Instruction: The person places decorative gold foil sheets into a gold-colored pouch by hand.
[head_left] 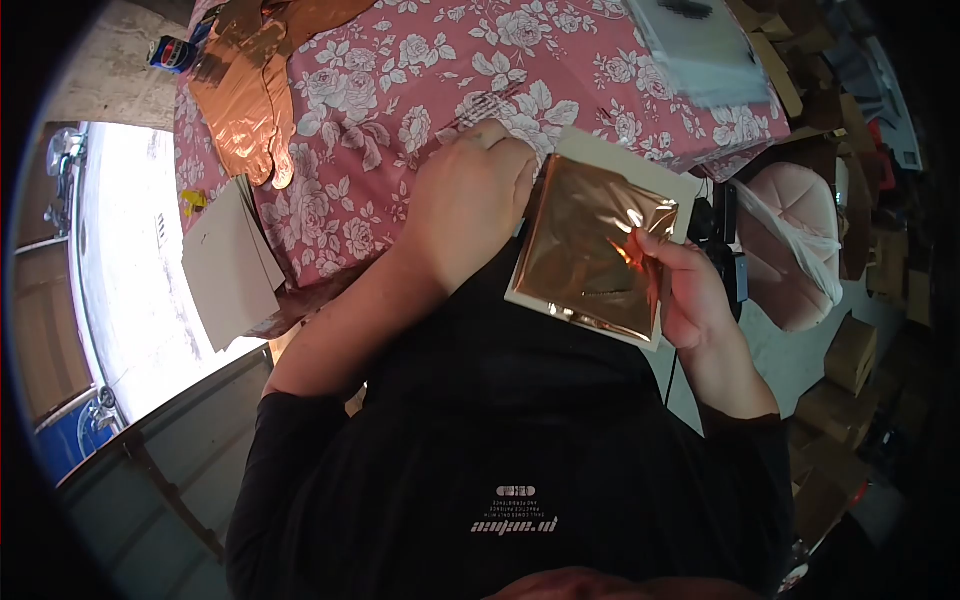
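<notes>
A square packet of shiny copper-coloured foil lies flat on a slightly larger pale card. My right hand grips both by their right edge, thumb on top of the foil, and tilts them over my lap. Left of the card, my left hand is closed near the table's front edge, its fingers curled under. Whatever those fingers hold, if anything, is hidden.
A pink flowered tablecloth covers the table. Crumpled copper foil and a blue can are at upper left, grey-white boards below. Clear plastic bags lie at upper right. A cushioned stool and cardboard boxes stand right.
</notes>
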